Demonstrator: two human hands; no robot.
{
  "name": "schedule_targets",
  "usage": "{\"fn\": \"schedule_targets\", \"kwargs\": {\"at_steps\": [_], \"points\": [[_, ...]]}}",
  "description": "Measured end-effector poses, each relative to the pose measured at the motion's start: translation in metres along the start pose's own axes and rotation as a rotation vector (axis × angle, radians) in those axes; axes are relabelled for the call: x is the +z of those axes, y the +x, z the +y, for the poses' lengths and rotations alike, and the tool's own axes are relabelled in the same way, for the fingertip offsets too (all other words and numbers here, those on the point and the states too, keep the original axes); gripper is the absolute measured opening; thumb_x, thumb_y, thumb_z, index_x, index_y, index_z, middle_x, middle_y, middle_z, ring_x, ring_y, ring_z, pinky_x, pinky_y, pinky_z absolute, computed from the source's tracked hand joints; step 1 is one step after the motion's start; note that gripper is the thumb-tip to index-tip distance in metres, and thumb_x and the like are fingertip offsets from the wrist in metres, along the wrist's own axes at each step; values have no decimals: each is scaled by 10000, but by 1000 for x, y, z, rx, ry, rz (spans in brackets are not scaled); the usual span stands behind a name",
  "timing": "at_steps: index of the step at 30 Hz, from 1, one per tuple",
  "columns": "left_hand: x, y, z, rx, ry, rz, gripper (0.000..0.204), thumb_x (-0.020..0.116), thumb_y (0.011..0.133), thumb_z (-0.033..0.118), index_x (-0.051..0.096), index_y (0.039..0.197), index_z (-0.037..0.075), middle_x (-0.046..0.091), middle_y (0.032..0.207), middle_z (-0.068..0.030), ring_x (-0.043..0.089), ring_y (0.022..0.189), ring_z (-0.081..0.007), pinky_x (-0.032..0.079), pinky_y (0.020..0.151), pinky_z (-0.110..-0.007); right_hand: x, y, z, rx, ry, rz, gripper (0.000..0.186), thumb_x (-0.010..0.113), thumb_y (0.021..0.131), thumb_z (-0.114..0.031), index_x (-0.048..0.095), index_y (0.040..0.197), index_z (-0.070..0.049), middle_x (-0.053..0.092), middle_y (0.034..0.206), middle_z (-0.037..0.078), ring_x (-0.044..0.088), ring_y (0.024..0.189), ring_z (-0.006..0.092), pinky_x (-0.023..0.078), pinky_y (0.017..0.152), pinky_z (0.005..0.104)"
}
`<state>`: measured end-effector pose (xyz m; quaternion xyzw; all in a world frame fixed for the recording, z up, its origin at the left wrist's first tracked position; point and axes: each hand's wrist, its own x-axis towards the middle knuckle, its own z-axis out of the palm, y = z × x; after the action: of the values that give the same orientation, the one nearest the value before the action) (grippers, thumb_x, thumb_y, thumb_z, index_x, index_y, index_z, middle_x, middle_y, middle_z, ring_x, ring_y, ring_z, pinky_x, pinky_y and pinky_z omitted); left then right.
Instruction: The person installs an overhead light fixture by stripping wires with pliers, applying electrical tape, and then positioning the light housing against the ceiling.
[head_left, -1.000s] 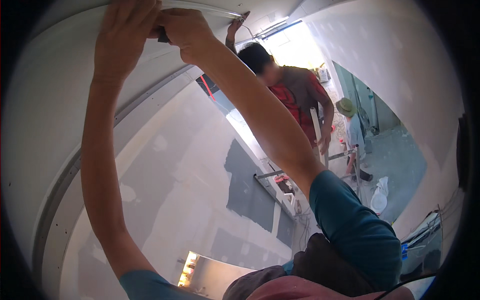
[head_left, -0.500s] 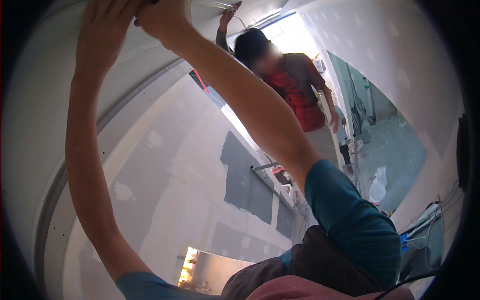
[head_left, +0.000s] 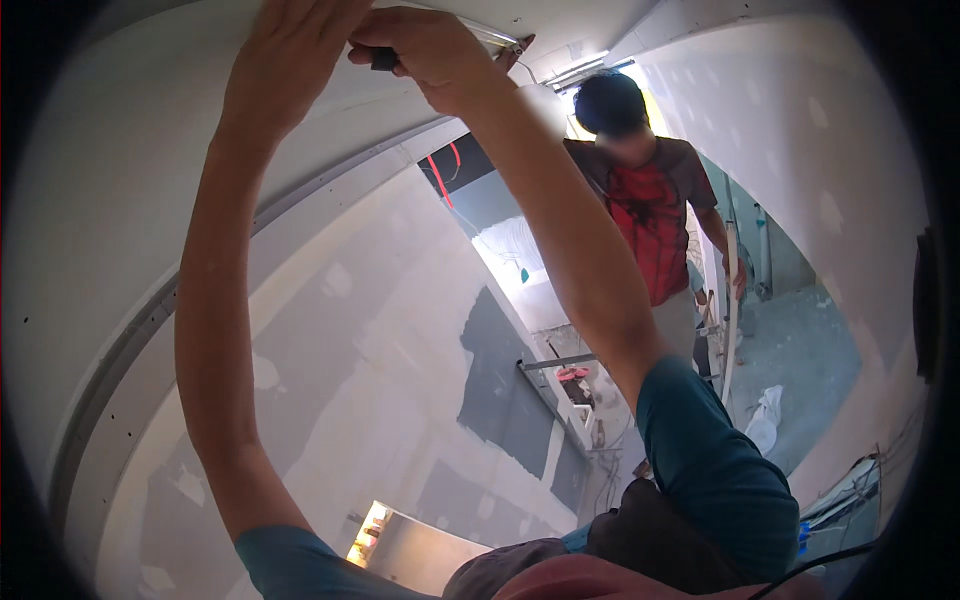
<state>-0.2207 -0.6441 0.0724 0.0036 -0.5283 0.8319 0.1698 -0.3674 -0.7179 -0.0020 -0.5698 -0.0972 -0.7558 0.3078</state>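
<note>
Both my arms are raised to the white ceiling panel [head_left: 130, 170]. My left hand [head_left: 285, 75] is stretched out against it, fingers extended and their tips cut off by the top edge. Beside it, my right hand [head_left: 430, 55] is closed around a small dark object [head_left: 383, 59]. Only a black, blocky end of that object shows below the fingers, so its kind cannot be told. The two hands are close together at the fingertips.
A co-worker [head_left: 650, 215] in a red and dark shirt stands at the right, one hand [head_left: 516, 50] up at the ceiling, the other by a long pale strip [head_left: 732, 320]. A patched grey wall [head_left: 340, 370], a metal bar [head_left: 560, 360] and a white bag [head_left: 766, 420] lie beyond.
My hands and arms appear farther right and slightly lower in view, showing more of the dark object. The co-worker now appears farther right and more upright.
</note>
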Motion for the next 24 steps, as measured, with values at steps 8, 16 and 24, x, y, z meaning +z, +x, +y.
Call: {"fn": "schedule_targets", "kwargs": {"at_steps": [8, 16, 24], "points": [[1, -3, -4, -69, -63, -101, 533, 567, 928, 129, 526, 1452, 36, 616, 1200, -122, 531, 1214, -309, 384, 1117, -497, 5, -6, 7, -195, -241, 69, 247, 801, 862, -116, 767, 1065, 20, 760, 843, 77, 681, 725, 143, 478, 550, 292], [0, -1, -2, -61, -15, -37, 535, 566, 906, 130, 537, 1432, 37, 611, 1183, -133, 524, 1207, -316, 391, 1092, -499, 14, -15, 18, -642, -682, 390, 180, 760, 857, -187, 784, 927, -23, 746, 796, 164, 722, 716, 314, 557, 665, 398], [14, 5, 3, -18, -4, 35, 377, 622, 877, 192, 662, 1227, 59, 590, 1204, -103, 506, 1229, -316, 380, 1091, -528, -8, 20, 41, -322, -390, 196, 124, 741, 876, -132, 777, 918, -21, 760, 814, 79, 781, 822, 200, 555, 681, 348]]}}
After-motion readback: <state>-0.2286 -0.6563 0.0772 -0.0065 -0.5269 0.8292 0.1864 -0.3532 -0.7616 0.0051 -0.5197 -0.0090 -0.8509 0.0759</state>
